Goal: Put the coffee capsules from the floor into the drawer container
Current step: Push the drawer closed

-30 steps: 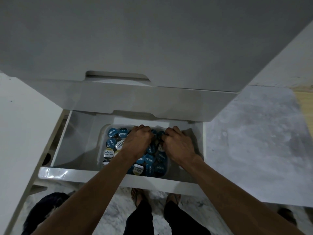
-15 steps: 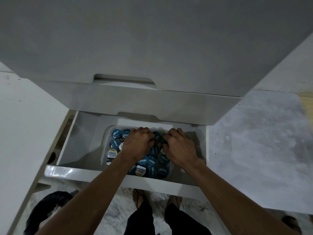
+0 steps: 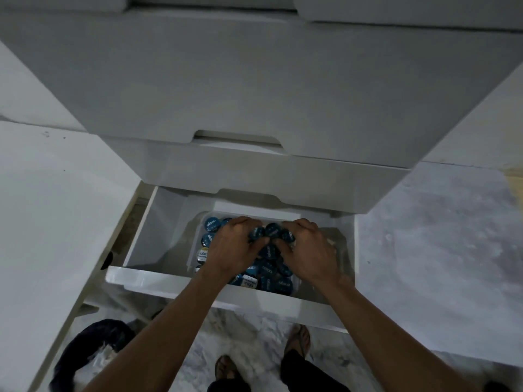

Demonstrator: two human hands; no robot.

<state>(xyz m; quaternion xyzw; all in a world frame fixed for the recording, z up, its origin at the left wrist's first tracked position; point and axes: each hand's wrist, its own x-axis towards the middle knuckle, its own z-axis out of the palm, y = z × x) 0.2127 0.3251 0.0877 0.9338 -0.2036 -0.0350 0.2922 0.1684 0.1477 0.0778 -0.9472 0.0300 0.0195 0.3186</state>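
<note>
Hands over the capsule tub

Feet (image 3: 297,342) stand on marble floor (image 3: 254,335). Beyond the drawer (image 3: 175,281) front edge, left hand (image 3: 235,250) and right hand (image 3: 308,250) curl around blue coffee capsules (image 3: 271,232) (several) above the container (image 3: 205,217), mid-drawer.

Both hands, left hand (image 3: 236,250) and right hand (image 3: 310,250), are curled around blue capsules (image 3: 272,232) over the clear container (image 3: 204,222) full of capsules, inside the open white drawer (image 3: 158,281) above the marble floor (image 3: 254,340).
</note>
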